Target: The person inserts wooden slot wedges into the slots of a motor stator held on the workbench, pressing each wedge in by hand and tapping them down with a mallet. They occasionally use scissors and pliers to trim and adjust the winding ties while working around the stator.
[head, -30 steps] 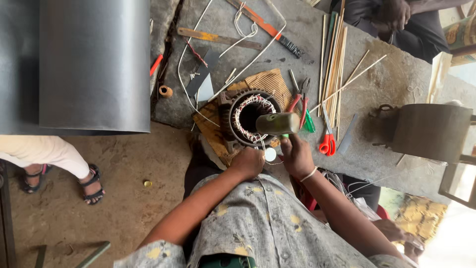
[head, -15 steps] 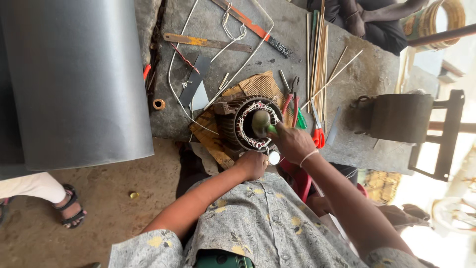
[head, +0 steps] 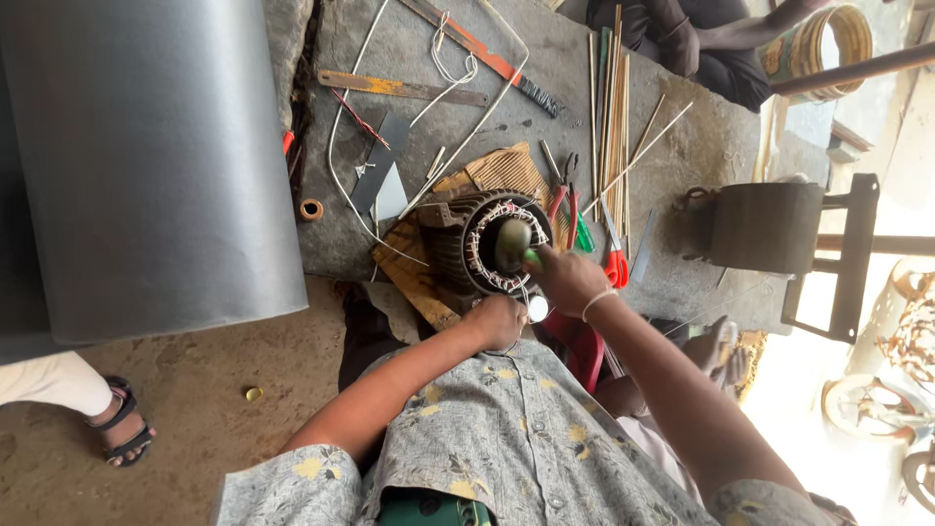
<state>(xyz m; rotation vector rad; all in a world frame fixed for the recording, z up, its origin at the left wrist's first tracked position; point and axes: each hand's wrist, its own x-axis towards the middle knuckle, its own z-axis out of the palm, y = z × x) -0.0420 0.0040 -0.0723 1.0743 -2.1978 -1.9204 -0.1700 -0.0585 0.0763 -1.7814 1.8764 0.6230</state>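
A dark round motor stator [head: 458,244] with pale windings around its bore lies on cardboard at the near edge of a grey stone bench [head: 682,146]. My right hand [head: 568,280] grips a green-handled mallet [head: 513,244], whose rounded head sits inside the stator's bore. My left hand [head: 497,319] rests closed against the stator's lower rim, next to a small round white thing [head: 537,309]; what it holds is hidden.
A large grey metal sheet roll [head: 146,166] lies at left. On the bench are red scissors [head: 615,263], pliers, thin sticks [head: 609,97], white wire [head: 341,146], a hacksaw [head: 487,54] and a tape ring [head: 311,209]. Another person's sandalled foot [head: 122,429] is at lower left; a seated person is beyond the bench.
The mallet head has gone from the stator's near rim into its bore. My right hand followed it; my left hand stayed at the lower rim. The view shifted a little.
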